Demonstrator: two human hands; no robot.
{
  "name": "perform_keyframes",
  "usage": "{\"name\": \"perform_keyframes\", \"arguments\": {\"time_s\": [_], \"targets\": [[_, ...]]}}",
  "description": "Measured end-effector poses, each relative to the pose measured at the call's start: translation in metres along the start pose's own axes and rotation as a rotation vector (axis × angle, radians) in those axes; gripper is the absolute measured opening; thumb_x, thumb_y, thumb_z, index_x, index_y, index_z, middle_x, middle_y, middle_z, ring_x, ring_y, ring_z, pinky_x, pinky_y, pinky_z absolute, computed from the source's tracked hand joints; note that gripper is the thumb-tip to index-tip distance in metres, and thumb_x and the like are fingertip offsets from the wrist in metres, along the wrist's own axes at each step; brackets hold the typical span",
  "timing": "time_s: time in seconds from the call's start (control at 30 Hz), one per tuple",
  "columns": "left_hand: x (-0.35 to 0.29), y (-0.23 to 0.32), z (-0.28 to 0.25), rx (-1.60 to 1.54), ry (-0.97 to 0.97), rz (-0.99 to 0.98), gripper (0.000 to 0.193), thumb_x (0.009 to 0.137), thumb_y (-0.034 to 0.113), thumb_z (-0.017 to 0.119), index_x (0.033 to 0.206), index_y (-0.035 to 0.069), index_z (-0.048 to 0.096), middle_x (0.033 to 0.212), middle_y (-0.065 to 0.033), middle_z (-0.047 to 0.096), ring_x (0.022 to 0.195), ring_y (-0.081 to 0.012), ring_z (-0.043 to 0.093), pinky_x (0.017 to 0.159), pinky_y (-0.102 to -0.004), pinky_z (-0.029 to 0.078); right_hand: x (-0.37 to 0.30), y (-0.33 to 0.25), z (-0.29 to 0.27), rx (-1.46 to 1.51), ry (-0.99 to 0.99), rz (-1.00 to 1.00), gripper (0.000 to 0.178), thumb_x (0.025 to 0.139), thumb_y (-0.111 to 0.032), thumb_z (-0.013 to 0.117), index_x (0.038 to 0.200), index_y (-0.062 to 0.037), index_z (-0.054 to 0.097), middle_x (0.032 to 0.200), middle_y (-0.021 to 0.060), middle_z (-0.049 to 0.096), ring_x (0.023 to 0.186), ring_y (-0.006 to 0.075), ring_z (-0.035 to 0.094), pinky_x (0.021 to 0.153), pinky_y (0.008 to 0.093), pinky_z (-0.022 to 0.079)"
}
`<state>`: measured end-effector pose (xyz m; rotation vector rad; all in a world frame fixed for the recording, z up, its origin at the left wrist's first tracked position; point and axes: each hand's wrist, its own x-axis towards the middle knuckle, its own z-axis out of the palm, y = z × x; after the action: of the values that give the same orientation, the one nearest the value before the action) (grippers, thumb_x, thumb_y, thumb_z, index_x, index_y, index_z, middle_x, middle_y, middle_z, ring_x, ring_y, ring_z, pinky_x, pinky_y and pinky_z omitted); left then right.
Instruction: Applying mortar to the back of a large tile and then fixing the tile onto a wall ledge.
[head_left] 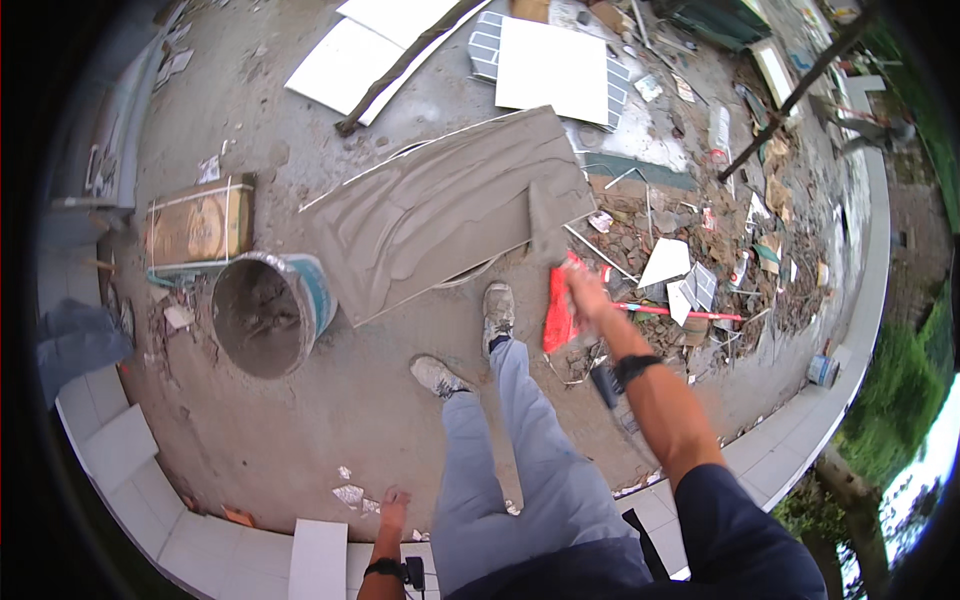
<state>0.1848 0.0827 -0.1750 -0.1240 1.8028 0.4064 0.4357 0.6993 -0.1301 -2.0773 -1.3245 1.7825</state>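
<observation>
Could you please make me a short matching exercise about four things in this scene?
Column one:
1. Slab
2. Bucket
3. Carton
4. Left hand

Column two:
A. brown and strapped
B. near the picture's lower edge
C. smeared grey across its top
D. blue-green on the outside

Right pairs: 1-C, 2-D, 3-A, 4-B.

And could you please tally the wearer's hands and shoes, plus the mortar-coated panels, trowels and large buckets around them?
Left hand and right hand: 2
Left shoe and right shoe: 2
Mortar-coated panel: 1
Trowel: 1
Large bucket: 1
Total: 7
</observation>
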Motion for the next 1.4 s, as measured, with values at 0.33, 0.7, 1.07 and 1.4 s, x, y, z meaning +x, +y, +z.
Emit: {"name": "perform_keyframes", "arguments": {"time_s": [0.33, 0.7, 1.07, 1.4], "targets": [[-0.046, 0.189, 0.072, 0.004, -0.078, 0.383, 0.034, 0.095, 0.022, 0.057, 0.123, 0.003, 0.058, 0.113, -0.0077, 0.064, 0.105, -0.0168, 0.058, 0.094, -0.0313, 0.044, -0.084, 0.019, 0.157, -0.848, -0.237, -0.309, 0.051, 0.091, -0.052, 0.052, 0.104, -0.0033, 0.057, 0.086, 0.0206, 0.069, 0.086, 0.0395, 0.067, 0.076, 0.0498, 0.052], [0.035, 0.041, -0.003, 0.118, 0.038, 0.142, 0.037, 0.092, 0.025, 0.062, 0.120, 0.002, 0.059, 0.109, -0.0086, 0.063, 0.102, -0.0159, 0.058, 0.091, -0.0311, 0.046, -0.023, 0.016, -0.057, -0.936, 0.313, -0.143, 0.052, 0.090, -0.052, 0.054, 0.106, -0.0019, 0.056, 0.085, 0.0243, 0.068, 0.086, 0.0433, 0.066, 0.076, 0.0522, 0.051], [-0.011, 0.137, 0.058, 0.223, -0.045, 0.134, 0.025, 0.090, 0.018, 0.062, 0.109, 0.003, 0.061, 0.089, -0.0037, 0.064, 0.086, -0.0125, 0.058, 0.079, -0.0278, 0.047, 0.022, 0.059, -0.085, -0.007, 0.233, -0.164, 0.022, 0.078, -0.015, 0.071, 0.086, -0.0026, 0.056, 0.067, -0.0021, 0.050, 0.060, 0.0087, 0.049, 0.055, 0.0300, 0.043], [-0.017, 0.301, 0.216, -0.011, -0.267, 0.160, 0.029, 0.095, 0.012, 0.056, 0.122, 0.001, 0.058, 0.108, -0.0058, 0.064, 0.101, -0.0124, 0.059, 0.091, -0.0261, 0.045, 0.101, 0.118, -0.046, -0.183, 0.070, -0.304, 0.032, 0.076, -0.018, 0.076, 0.095, -0.0035, 0.055, 0.069, 0.0100, 0.057, 0.064, 0.0232, 0.061, 0.060, 0.0393, 0.046]]}}
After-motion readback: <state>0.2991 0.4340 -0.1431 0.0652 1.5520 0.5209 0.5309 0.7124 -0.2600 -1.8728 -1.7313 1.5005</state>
